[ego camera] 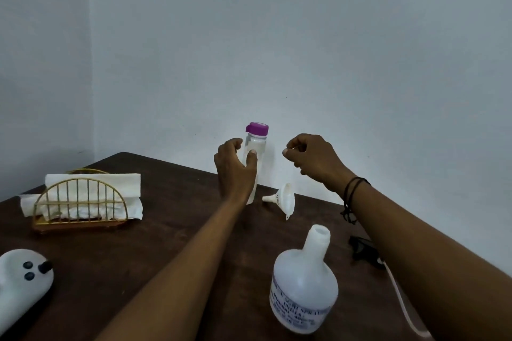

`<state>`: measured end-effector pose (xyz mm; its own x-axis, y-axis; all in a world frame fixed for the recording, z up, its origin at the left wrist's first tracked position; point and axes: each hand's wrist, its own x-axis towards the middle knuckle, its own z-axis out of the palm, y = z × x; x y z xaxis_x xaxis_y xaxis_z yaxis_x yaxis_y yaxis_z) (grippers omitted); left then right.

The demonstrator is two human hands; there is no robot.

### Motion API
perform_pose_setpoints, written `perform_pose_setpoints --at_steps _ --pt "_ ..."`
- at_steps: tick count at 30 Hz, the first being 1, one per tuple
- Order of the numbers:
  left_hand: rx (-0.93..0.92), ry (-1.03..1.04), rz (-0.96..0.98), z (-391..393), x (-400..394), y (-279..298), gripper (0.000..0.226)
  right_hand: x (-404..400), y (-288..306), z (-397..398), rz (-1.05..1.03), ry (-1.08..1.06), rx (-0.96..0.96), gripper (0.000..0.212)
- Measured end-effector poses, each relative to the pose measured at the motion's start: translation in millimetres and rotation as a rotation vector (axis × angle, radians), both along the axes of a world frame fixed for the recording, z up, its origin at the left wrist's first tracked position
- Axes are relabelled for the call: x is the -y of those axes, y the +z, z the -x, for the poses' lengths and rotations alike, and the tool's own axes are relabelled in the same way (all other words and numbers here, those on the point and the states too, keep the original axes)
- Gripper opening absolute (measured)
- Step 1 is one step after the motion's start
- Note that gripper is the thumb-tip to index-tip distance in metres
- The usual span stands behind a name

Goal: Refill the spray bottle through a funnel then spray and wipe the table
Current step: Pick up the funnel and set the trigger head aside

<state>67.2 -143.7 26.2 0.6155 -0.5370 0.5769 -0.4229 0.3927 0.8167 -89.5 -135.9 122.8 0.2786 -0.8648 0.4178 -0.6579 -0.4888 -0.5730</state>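
Plain pale blue-grey painted walls [304, 36] fill upper part of view, meeting in vertical corner at left. Surface smooth, with few small dark specks. Light soft and even, slightly dim; faint shadows on wall near table edge. Dark brown wooden table [155, 230] with rounded far corner stands close against walls, its back edge running diagonally down toward right. Wood grain faintly visible on matt top.
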Motion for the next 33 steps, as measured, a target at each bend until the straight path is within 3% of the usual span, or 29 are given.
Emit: perform_pose_setpoints --at_steps 6,11,17,25,33 --pt "0.047 -0.043 -0.15 -12.1 28.0 -21.5 0.072 39.0 9.5 -21.8 0.066 0.041 -0.076 0.039" --pt "0.059 -0.101 -0.186 -15.7 38.1 -28.9 0.082 57.2 17.4 -41.3 0.088 0.081 -0.103 0.047" --pt "0.04 -0.13 -0.202 -25.8 48.0 -36.5 0.079 71.9 6.1 -62.7 0.135 0.144 -0.108 0.042" --pt "0.094 -0.212 -0.214 -26.5 47.3 -38.3 0.057 81.1 -4.5 -67.1 0.179 0.134 -0.011 0.039" --pt "0.155 -0.229 -0.21 -22.7 44.4 -38.5 0.055 80.6 -2.8 -65.7 0.148 0.117 0.064 0.039"
